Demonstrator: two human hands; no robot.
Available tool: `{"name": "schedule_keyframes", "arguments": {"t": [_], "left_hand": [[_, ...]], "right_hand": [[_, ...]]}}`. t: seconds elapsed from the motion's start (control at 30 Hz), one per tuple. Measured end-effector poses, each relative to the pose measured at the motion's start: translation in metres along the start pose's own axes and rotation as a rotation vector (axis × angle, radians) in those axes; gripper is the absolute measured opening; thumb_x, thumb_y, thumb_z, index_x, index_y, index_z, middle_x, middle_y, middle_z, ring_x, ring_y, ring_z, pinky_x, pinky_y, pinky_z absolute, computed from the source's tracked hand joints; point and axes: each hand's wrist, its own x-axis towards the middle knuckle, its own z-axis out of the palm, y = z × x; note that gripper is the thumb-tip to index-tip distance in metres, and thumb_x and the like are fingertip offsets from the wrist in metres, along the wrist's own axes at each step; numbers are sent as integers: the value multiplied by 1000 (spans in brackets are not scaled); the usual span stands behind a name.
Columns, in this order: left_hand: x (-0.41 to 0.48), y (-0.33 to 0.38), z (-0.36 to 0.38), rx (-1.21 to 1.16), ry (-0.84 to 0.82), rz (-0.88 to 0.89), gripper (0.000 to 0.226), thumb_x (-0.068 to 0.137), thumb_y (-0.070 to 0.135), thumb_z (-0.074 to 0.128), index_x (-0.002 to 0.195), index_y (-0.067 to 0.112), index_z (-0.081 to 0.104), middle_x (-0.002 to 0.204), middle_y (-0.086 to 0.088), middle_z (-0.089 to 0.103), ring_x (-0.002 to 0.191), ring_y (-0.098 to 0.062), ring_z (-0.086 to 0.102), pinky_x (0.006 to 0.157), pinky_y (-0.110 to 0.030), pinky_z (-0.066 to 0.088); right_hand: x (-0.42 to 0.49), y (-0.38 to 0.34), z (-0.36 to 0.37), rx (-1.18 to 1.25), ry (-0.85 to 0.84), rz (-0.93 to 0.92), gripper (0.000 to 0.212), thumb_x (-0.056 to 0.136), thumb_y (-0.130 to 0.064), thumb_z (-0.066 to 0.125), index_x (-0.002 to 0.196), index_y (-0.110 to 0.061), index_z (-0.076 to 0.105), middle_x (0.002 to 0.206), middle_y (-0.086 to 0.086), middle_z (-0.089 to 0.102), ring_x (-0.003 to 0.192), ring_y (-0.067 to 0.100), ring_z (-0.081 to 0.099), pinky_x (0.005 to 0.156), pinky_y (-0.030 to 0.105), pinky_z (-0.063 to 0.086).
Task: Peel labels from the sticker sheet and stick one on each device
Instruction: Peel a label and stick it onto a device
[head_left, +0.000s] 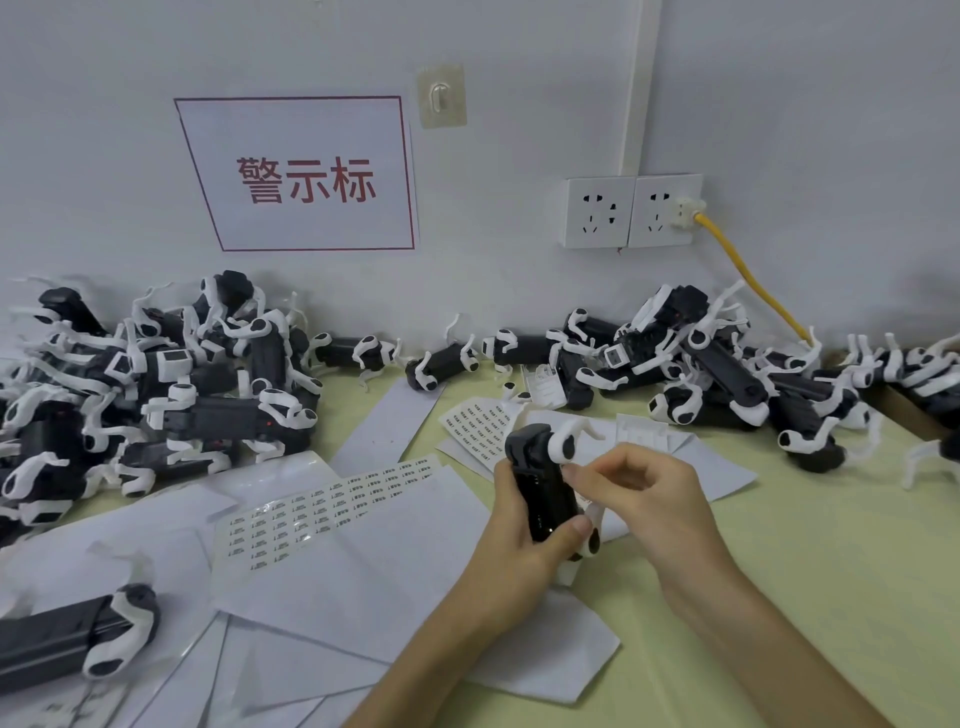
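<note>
My left hand (511, 540) grips a black device with white folded legs (540, 480), held upright above the table. My right hand (639, 493) has its fingertips curled against the device's right side near the top; whether a label sits between them is too small to tell. A sticker sheet (332, 506) with rows of small printed labels lies flat to the left of the hands. A second sticker sheet (475, 423) lies just behind the held device.
Large piles of the same black-and-white devices fill the back left (156, 384) and back right (727, 369) along the wall. One more device (78, 639) lies at the near left. Blank backing papers (363, 587) cover the yellow-green table (831, 545). A yellow cable (753, 280) runs from a wall socket.
</note>
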Motion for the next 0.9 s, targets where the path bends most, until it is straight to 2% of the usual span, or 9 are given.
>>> {"name": "schedule_keyframes", "arguments": {"t": [0.07, 0.17, 0.3, 0.37, 0.47, 0.53, 0.63, 0.8, 0.9], "left_hand": [[2, 0, -4, -93, 19, -58, 48, 88, 21, 68, 130, 19, 44, 121, -8, 64, 112, -9, 63, 91, -23, 52], [4, -3, -7, -198, 29, -114, 47, 85, 22, 70, 129, 17, 53, 117, 2, 71, 114, -11, 67, 91, -26, 53], [4, -6, -8, -170, 4, -116, 45, 86, 25, 69, 128, 21, 56, 124, -3, 68, 121, -17, 63, 103, -37, 51], [1, -5, -6, -148, -25, -102, 45, 87, 26, 67, 129, 25, 54, 123, 3, 67, 119, -9, 63, 100, -29, 51], [-1, -5, -2, -139, -57, -79, 43, 86, 26, 66, 127, 28, 52, 117, 3, 65, 108, -1, 62, 91, -19, 50], [-2, -5, 0, -131, -68, -63, 45, 83, 29, 66, 125, 27, 52, 117, -2, 62, 104, -2, 61, 90, -21, 50], [-3, -4, 0, -127, -90, -49, 50, 80, 32, 66, 127, 25, 50, 116, -5, 60, 103, -3, 60, 89, -21, 50], [-1, -5, -4, -107, -84, -48, 46, 82, 31, 65, 126, 26, 50, 104, 9, 64, 100, -3, 62, 88, -21, 50], [1, -4, -6, -167, -50, -75, 41, 91, 38, 63, 130, 27, 54, 109, 11, 69, 110, -5, 65, 92, -22, 51]], "right_hand": [[0, 0, 2, 7, -51, 5, 11, 87, -10, 76, 77, -15, 77, 74, -1, 75, 76, 7, 70, 68, 9, 48], [2, -1, 1, 33, -72, 32, 10, 92, -11, 70, 91, -16, 79, 89, 1, 78, 85, 12, 70, 79, 22, 51], [-2, -1, 4, -2, -69, -6, 8, 84, -17, 79, 83, -25, 77, 81, -3, 74, 77, 8, 69, 68, 17, 53], [-2, 1, 6, 16, -41, -12, 8, 83, -16, 79, 80, -23, 76, 77, -1, 73, 72, 9, 69, 64, 16, 52], [-2, 2, 2, 104, -60, 64, 7, 80, -14, 80, 78, -12, 73, 81, 9, 71, 74, 21, 67, 67, 30, 52], [-1, 4, -1, 191, -97, 145, 19, 68, -20, 81, 76, -8, 68, 80, 13, 68, 73, 25, 64, 63, 33, 50], [0, 3, -2, 242, -132, 207, 24, 56, -25, 80, 67, -12, 63, 67, 8, 60, 60, 19, 56, 51, 27, 45], [0, 5, 0, 275, -130, 170, 19, 59, -23, 80, 59, -14, 63, 64, 9, 58, 56, 16, 56, 51, 25, 47], [0, 10, 5, 187, -99, 52, 13, 75, -13, 80, 66, -13, 70, 72, 11, 68, 64, 17, 63, 61, 24, 52]]}}
